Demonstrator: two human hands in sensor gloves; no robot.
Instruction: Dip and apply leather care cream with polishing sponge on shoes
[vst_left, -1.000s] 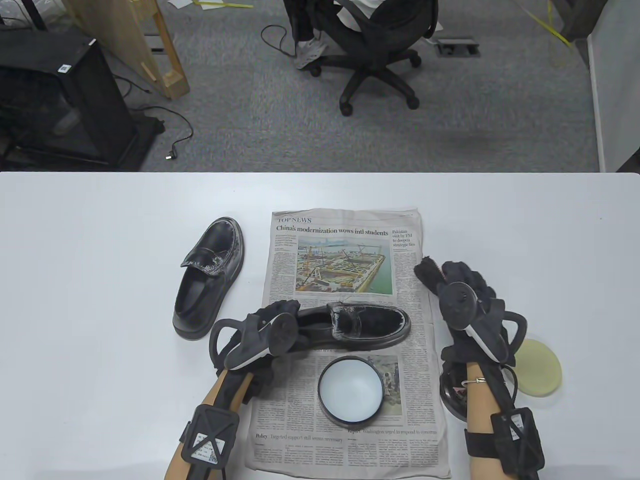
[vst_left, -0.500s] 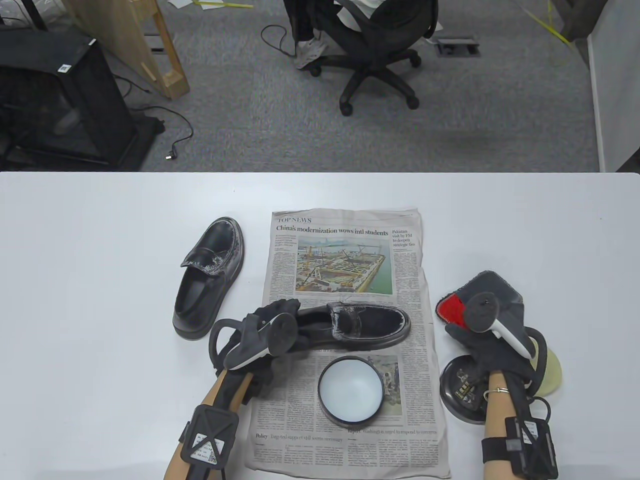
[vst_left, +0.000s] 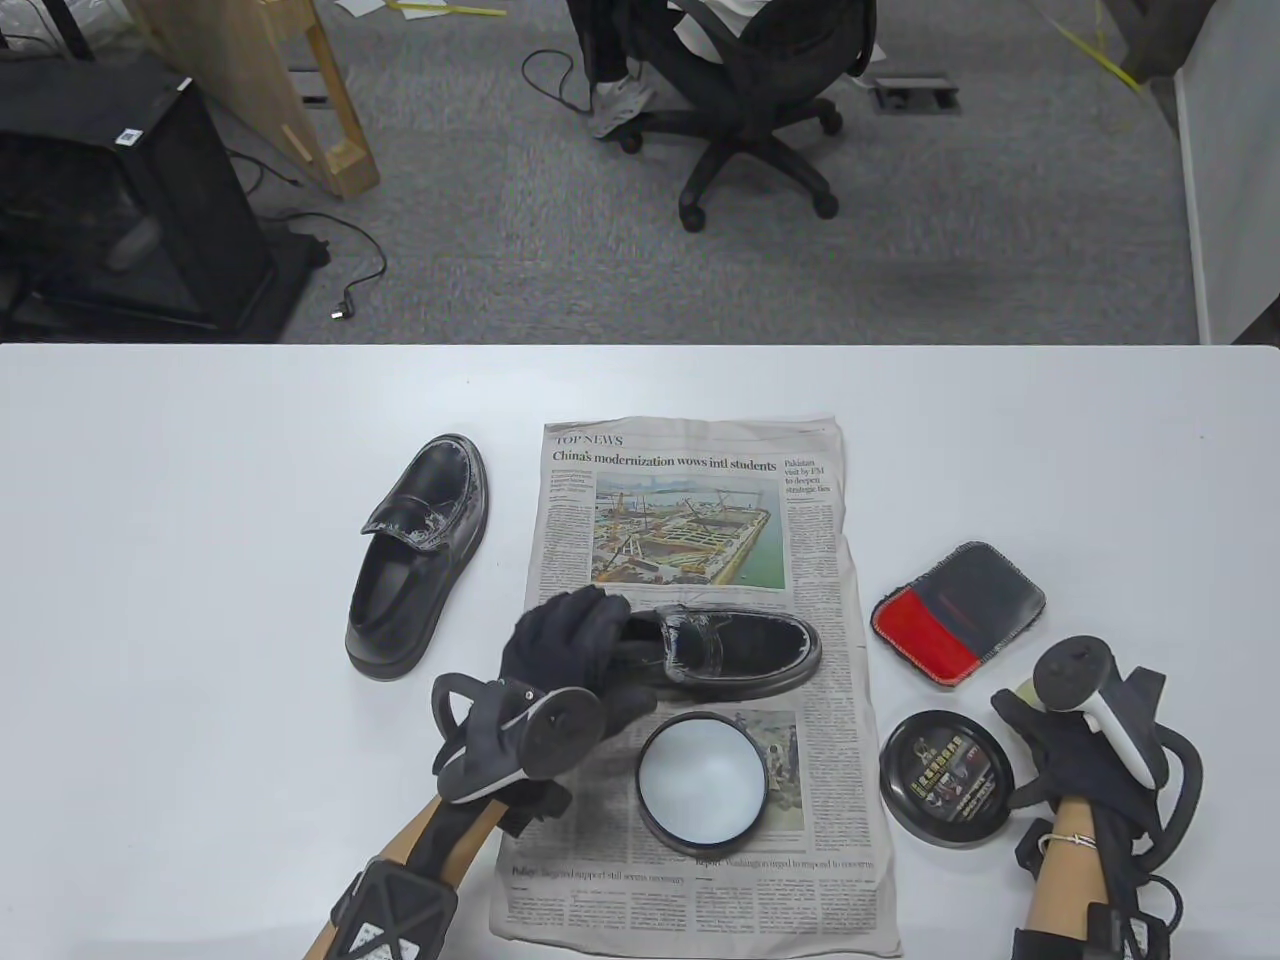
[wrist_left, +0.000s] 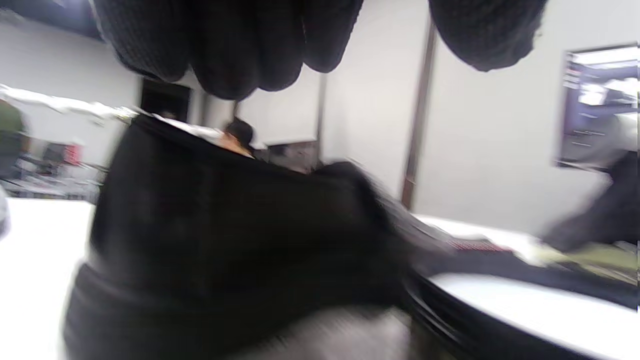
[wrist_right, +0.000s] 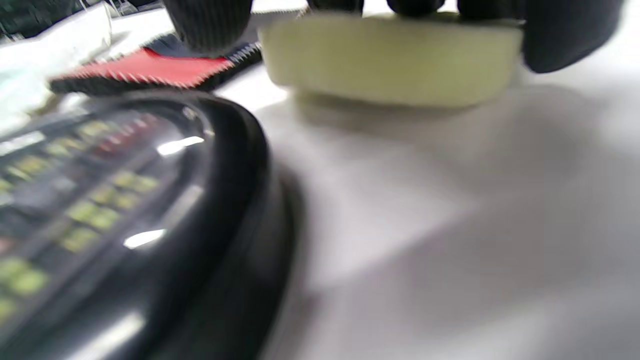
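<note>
A black loafer (vst_left: 745, 650) lies on its side on the newspaper (vst_left: 690, 500), toe to the right. My left hand (vst_left: 570, 645) hovers over its heel; in the blurred left wrist view my fingertips (wrist_left: 240, 55) hang just above the shoe (wrist_left: 225, 250), apart from it. A second loafer (vst_left: 420, 550) stands on the table to the left. The open cream tin (vst_left: 700, 780) sits in front of the shoe. My right hand (vst_left: 1075, 735) grips the pale yellow polishing sponge (wrist_right: 395, 57), mostly hidden under it in the table view.
The tin's black lid (vst_left: 945, 778) lies just left of my right hand and shows large in the right wrist view (wrist_right: 125, 215). A red and black polishing cloth (vst_left: 958, 612) lies beyond the lid. The white table (vst_left: 200, 500) extends left and right.
My right hand laid the red and black cloth on the table, then drew back to the sponge. My left hand shifted on the shoe's heel and its wrist dropped nearer.
</note>
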